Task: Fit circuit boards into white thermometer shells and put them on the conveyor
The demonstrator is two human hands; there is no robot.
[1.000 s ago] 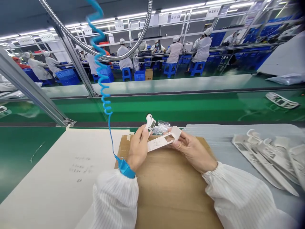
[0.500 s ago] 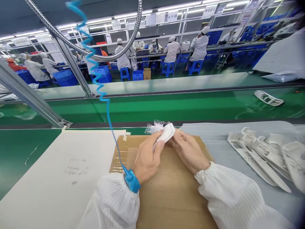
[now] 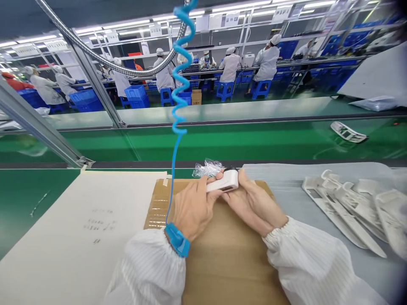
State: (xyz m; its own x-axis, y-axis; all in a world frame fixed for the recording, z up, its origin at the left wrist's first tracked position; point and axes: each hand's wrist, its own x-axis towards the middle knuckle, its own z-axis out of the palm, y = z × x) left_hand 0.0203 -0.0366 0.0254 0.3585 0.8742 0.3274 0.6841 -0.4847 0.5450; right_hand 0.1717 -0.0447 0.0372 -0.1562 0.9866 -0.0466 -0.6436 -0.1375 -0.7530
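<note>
A small white device (image 3: 225, 182) with a black round end is held between both hands above the brown cardboard (image 3: 235, 262). My left hand (image 3: 194, 206) wraps its fingers and thumb round the device's left end. At the right end, by the black part, my right hand (image 3: 252, 201) grips it, with some fingers hidden beneath. A blue strap (image 3: 177, 240) with a coiled blue cord (image 3: 179, 80) circles my left wrist. Crumpled clear plastic (image 3: 208, 167) lies just behind the hands.
Several white plastic shells (image 3: 352, 207) lie on a grey foam sheet (image 3: 270, 171) at the right. A white part (image 3: 349, 132) rests on the green belt (image 3: 222, 142). White paper (image 3: 73, 250) covers the left side. A metal post (image 3: 41, 127) stands there; people work beyond.
The white device has turned from slanting upward to nearly level, its black end now at the upper right. The coiled cord has swung right. The white part on the belt has shifted left.
</note>
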